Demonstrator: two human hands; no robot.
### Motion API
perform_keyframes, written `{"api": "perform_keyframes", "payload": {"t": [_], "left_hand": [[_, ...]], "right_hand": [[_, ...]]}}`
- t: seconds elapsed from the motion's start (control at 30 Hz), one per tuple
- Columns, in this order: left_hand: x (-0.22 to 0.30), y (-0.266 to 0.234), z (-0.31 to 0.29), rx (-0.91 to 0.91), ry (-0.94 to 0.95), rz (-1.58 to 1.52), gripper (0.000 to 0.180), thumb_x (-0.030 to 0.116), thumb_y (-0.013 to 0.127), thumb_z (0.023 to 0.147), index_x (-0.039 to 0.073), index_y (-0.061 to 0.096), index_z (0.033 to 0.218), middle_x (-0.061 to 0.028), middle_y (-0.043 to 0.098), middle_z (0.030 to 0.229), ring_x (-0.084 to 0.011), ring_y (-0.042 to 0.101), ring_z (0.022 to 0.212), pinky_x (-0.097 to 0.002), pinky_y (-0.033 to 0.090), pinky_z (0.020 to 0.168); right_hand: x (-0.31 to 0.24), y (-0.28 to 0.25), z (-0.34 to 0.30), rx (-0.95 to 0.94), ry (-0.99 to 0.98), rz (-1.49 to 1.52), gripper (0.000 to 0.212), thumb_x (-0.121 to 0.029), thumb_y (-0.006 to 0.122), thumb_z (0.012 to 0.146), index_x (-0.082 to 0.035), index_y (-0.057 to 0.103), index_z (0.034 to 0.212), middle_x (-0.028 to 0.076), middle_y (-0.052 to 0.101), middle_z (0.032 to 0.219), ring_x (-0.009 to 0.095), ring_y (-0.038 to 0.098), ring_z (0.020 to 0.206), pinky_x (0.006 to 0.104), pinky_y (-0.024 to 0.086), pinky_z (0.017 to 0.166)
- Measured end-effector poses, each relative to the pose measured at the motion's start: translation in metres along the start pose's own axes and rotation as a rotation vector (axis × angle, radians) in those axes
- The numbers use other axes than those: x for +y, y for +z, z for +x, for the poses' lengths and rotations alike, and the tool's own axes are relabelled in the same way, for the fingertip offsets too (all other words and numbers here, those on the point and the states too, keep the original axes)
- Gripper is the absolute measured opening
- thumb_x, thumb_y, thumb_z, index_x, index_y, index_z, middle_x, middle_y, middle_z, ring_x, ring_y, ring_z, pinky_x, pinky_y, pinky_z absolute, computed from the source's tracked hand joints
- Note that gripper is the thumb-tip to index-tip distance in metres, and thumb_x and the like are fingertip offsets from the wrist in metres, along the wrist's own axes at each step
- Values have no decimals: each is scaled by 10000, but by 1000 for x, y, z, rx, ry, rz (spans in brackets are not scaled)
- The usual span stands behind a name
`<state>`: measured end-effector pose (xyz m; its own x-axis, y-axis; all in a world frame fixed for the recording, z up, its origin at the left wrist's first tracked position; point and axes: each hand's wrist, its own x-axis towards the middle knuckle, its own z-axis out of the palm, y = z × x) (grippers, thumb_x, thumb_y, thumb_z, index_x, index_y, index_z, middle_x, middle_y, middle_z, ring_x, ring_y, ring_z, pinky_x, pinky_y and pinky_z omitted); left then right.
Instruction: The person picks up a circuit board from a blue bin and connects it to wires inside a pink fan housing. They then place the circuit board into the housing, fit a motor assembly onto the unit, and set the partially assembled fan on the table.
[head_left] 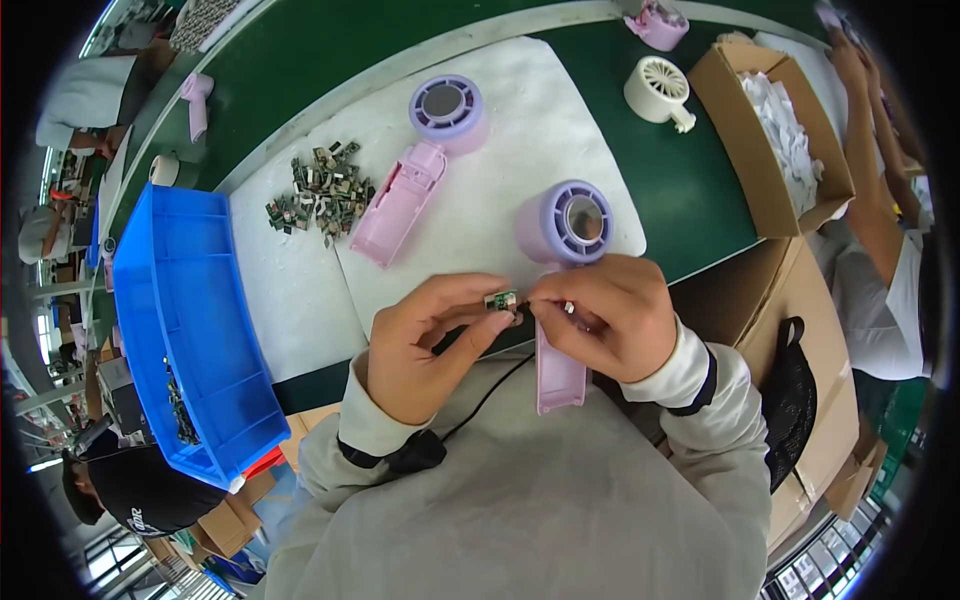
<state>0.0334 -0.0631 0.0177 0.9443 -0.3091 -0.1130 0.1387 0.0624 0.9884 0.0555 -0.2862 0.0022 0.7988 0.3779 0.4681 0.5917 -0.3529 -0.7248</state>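
Between thumb and fingers, my left hand (425, 345) pinches a small green circuit board (502, 300). My right hand (615, 315) is closed close to the board's right edge; a small white piece shows by its fingers, but what the fingertips grip is too small to make out. Under my right hand lies a handheld fan with a purple round head (566, 222) and an open pink handle (560, 375). A second such fan, with a purple head (447, 112) and a hollow pink handle (400, 205), rests farther off on the white sheet (510, 100).
Left of that fan is a pile of small circuit boards (322, 192). A blue bin (215, 310) stands at the left, several boards inside. At the right are a cream fan head (658, 90) and a cardboard box (745, 140) of white pieces. Other people work on both sides.
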Motion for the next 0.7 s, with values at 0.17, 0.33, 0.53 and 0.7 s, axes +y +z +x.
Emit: {"api": "perform_keyframes", "payload": {"t": [0.17,0.33,0.53,0.7], "left_hand": [[-12,0,0,-48,99,81,295,-91,621,980,-83,649,1274,-182,706,1245,-213,711,1101,-302,567,955],[-13,-1,-4,-8,201,187,293,-77,639,973,-52,677,1262,-180,711,1251,-214,712,1107,-304,572,933],[-19,-7,-12,64,389,433,287,-29,692,933,7,717,1216,-174,710,1240,-280,717,1102,-343,573,926],[-29,3,-3,54,552,334,263,-19,695,926,28,721,1184,-147,719,1169,-316,713,1040,-374,571,874]], "right_hand": [[0,-3,-4,33,2,-1,163,-16,781,777,-42,738,932,24,588,631,148,495,480,310,381,462],[-1,1,-2,20,-5,6,153,-22,782,778,-45,739,922,27,602,643,152,492,481,314,384,467],[-8,9,-2,-4,31,-70,104,-75,770,825,-28,734,910,58,660,702,168,493,497,308,384,493],[-3,4,-21,21,136,-155,92,4,773,810,0,711,877,67,592,654,141,424,494,312,299,482]]}}
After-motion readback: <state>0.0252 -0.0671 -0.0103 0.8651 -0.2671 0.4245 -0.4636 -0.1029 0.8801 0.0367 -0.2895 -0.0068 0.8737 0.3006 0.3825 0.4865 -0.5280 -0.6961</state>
